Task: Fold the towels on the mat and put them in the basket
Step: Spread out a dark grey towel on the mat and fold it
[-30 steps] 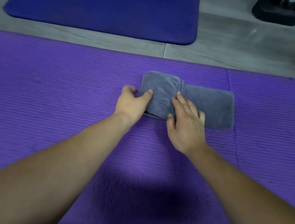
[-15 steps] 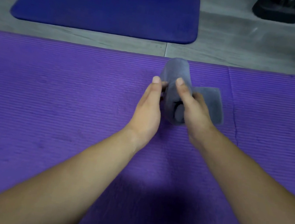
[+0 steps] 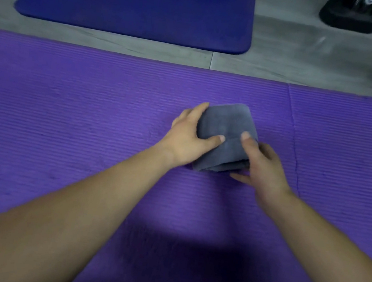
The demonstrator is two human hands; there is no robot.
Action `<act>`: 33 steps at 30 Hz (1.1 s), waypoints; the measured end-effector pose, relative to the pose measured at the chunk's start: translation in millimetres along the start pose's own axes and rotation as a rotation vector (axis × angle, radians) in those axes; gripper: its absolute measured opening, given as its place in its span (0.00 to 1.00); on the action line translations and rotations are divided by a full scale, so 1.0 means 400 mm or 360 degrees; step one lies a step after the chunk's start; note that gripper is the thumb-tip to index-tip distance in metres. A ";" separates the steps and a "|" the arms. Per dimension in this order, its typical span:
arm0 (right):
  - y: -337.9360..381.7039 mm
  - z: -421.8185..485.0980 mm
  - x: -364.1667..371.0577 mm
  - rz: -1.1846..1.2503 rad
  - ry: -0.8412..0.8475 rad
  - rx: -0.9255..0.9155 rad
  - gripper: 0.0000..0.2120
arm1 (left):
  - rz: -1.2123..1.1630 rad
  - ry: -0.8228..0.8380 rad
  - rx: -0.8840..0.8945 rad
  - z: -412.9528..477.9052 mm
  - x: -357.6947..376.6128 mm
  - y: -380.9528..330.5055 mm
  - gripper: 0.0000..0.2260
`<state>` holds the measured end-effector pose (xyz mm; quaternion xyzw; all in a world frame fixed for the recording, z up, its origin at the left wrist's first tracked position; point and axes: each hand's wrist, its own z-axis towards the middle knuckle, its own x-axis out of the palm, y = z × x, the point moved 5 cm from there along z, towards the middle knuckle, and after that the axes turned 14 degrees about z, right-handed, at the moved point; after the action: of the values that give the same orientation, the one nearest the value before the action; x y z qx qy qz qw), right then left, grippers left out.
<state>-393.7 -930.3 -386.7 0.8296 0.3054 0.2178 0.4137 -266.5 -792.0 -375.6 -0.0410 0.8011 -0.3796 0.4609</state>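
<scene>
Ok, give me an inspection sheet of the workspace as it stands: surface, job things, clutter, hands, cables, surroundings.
Surface: purple mat, ribbed, with a seam on its right part.
Job's things: one grey towel, folded into a small thick packet, between both hands; cannot tell if it rests on the mat. The basket is not in view.
Clutter: nothing seen.
Hands: left hand grips the towel's left edge, thumb on top; right hand grips its right side, one finger on top.
Cables: nothing seen.
Surroundings: grey floor; a blue mat beyond; a black object far right, cut off by the frame.
</scene>
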 end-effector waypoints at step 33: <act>-0.023 0.011 0.002 -0.0821 -0.0127 -0.0203 0.29 | 0.0054 -0.0041 -0.0893 -0.050 0.071 0.037 0.41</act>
<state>-393.3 -927.9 -396.7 0.7045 0.4757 0.0910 0.5187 -294.1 -781.9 -399.6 -0.1585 0.8695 -0.1347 0.4480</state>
